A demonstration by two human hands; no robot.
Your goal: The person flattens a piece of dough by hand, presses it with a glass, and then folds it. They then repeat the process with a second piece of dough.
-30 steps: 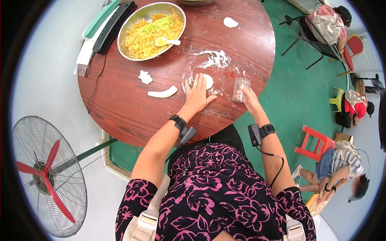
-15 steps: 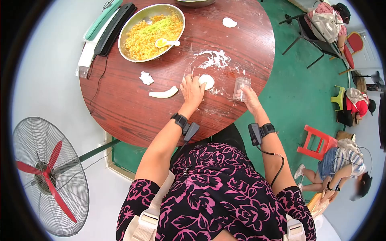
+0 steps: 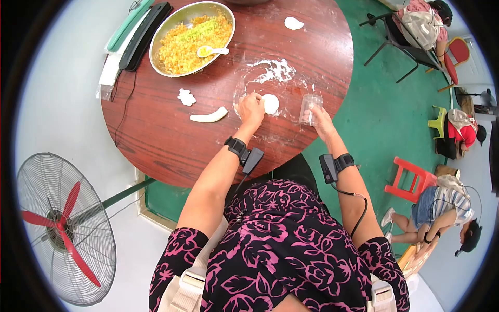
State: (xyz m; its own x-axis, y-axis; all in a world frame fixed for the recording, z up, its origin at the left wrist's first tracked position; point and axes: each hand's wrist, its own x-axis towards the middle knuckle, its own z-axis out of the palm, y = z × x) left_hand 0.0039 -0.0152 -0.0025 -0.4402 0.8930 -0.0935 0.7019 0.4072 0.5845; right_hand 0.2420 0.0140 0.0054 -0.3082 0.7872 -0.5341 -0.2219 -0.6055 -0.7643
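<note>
the left hand (image 3: 250, 109) has its fingers curled down at the near-left edge of a flat, round, matte white dough disc (image 3: 271, 103), which lies on the reddish-brown, wood-grained table (image 3: 171, 140); whether the fingertips pinch its rim, i cannot tell. the right hand (image 3: 323, 124) is wrapped around a clear, smooth-walled cup (image 3: 311, 108), held tipped over near the table's edge, to the right of the disc. powdery white flour (image 3: 275, 71) is smeared in thin, streaky swirls beyond the disc. to the left lie a smooth, curved dough strip (image 3: 209, 115) (rather like a peeled banana) and a lumpy, ragged white scrap (image 3: 186, 97). farther off, a shiny, round metal bowl (image 3: 155, 58) holds crumbly orange-yellow filling (image 3: 179, 51) with pale green bits, and a glossy white spoon (image 3: 221, 51) rests on it.
</note>
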